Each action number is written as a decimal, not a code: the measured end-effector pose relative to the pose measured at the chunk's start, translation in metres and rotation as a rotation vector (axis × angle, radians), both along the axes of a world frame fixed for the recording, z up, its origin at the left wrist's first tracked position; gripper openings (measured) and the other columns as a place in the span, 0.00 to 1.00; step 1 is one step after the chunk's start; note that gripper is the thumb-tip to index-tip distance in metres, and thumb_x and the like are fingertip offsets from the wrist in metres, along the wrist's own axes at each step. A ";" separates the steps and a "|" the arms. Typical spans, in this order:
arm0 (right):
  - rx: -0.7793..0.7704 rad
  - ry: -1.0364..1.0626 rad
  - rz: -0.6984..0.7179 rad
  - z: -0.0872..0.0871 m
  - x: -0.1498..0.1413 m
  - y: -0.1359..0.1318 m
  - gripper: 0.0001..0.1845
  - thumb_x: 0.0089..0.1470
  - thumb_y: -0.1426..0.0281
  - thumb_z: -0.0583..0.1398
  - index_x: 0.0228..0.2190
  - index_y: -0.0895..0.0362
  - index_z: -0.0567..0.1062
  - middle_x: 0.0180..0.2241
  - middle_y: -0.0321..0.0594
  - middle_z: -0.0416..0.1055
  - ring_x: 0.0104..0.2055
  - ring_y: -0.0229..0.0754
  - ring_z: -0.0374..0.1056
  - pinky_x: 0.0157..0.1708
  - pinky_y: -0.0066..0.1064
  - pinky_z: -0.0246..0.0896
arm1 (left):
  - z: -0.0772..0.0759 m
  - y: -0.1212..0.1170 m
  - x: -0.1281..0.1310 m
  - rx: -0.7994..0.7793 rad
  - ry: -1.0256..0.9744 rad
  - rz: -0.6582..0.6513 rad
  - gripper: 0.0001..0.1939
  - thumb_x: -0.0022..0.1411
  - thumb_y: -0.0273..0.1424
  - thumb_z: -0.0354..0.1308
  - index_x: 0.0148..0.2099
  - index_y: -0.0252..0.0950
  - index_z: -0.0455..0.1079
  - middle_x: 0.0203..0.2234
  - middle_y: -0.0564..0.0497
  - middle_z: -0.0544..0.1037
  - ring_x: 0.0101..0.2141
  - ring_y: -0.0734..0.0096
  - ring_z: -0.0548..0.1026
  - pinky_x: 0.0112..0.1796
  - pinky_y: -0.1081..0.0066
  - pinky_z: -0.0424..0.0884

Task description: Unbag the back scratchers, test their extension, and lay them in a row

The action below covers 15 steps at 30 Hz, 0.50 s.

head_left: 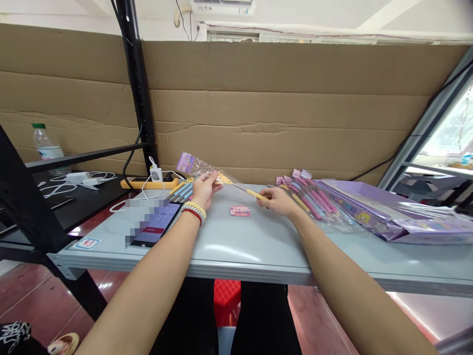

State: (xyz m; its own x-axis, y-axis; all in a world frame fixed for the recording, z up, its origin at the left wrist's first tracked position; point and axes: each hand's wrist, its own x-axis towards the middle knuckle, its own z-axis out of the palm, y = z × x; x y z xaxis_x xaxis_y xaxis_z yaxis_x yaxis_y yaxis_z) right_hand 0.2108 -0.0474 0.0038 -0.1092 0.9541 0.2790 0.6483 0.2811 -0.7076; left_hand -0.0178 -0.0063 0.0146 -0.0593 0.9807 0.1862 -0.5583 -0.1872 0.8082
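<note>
My left hand (pixel 204 190) is closed around the open end of a clear plastic sleeve (pixel 199 167) with a purple header card. My right hand (pixel 278 201) pinches a yellow pen-like stick (pixel 244 190) whose far end reaches into that sleeve. Both hands hover just above the grey table (pixel 258 246), near its back. A small pink card (pixel 240 211) lies flat between the two hands. Beaded bracelets circle my left wrist.
A phone (pixel 157 223) lies at the left, with several blue and grey sticks (pixel 182 191) behind it. Packed pink sticks (pixel 308 197) and purple packaged boards (pixel 388 217) fill the right. An orange power strip (pixel 150 183), chargers and a bottle (pixel 45 143) sit on the black shelf. Cardboard walls stand behind.
</note>
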 end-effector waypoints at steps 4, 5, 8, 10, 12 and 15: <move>0.138 -0.143 -0.125 -0.002 0.000 0.006 0.08 0.40 0.67 0.58 0.24 0.58 0.74 0.20 0.33 0.66 0.24 0.35 0.58 0.24 0.27 0.48 | -0.001 -0.001 0.001 -0.026 0.110 -0.041 0.12 0.54 0.36 0.62 0.32 0.33 0.67 0.23 0.53 0.72 0.21 0.75 0.74 0.22 0.76 0.70; 0.167 -0.140 -0.164 -0.002 0.001 0.007 0.08 0.40 0.67 0.57 0.24 0.58 0.73 0.20 0.33 0.66 0.24 0.35 0.58 0.24 0.27 0.48 | -0.001 -0.001 0.001 -0.030 0.111 -0.041 0.12 0.55 0.37 0.61 0.33 0.33 0.67 0.24 0.53 0.73 0.21 0.76 0.74 0.21 0.77 0.68; 0.192 -0.135 -0.292 -0.001 0.007 0.008 0.05 0.40 0.70 0.57 0.22 0.57 0.73 0.20 0.34 0.67 0.24 0.37 0.59 0.24 0.28 0.48 | 0.000 0.002 -0.001 -0.028 0.070 0.059 0.09 0.56 0.34 0.58 0.31 0.33 0.67 0.23 0.54 0.72 0.17 0.81 0.71 0.18 0.80 0.64; 0.189 -0.128 -0.391 -0.001 0.013 0.009 0.04 0.39 0.72 0.58 0.21 0.57 0.73 0.20 0.36 0.67 0.24 0.38 0.60 0.23 0.29 0.48 | 0.001 0.006 -0.006 -0.031 0.003 0.191 0.08 0.57 0.32 0.58 0.29 0.33 0.65 0.21 0.56 0.70 0.16 0.82 0.69 0.18 0.81 0.63; 0.182 -0.092 -0.521 -0.001 0.022 0.010 0.04 0.39 0.72 0.58 0.22 0.57 0.74 0.20 0.38 0.68 0.24 0.40 0.61 0.24 0.29 0.49 | 0.003 0.010 -0.012 -0.050 -0.102 0.312 0.09 0.59 0.31 0.57 0.28 0.35 0.62 0.18 0.58 0.67 0.17 0.82 0.69 0.20 0.81 0.65; 0.182 0.019 -0.650 -0.005 0.037 0.018 0.07 0.42 0.67 0.59 0.23 0.58 0.74 0.19 0.40 0.66 0.22 0.41 0.60 0.23 0.30 0.49 | 0.005 0.014 -0.017 -0.069 -0.239 0.361 0.11 0.62 0.31 0.54 0.27 0.35 0.60 0.18 0.58 0.66 0.20 0.80 0.71 0.26 0.79 0.70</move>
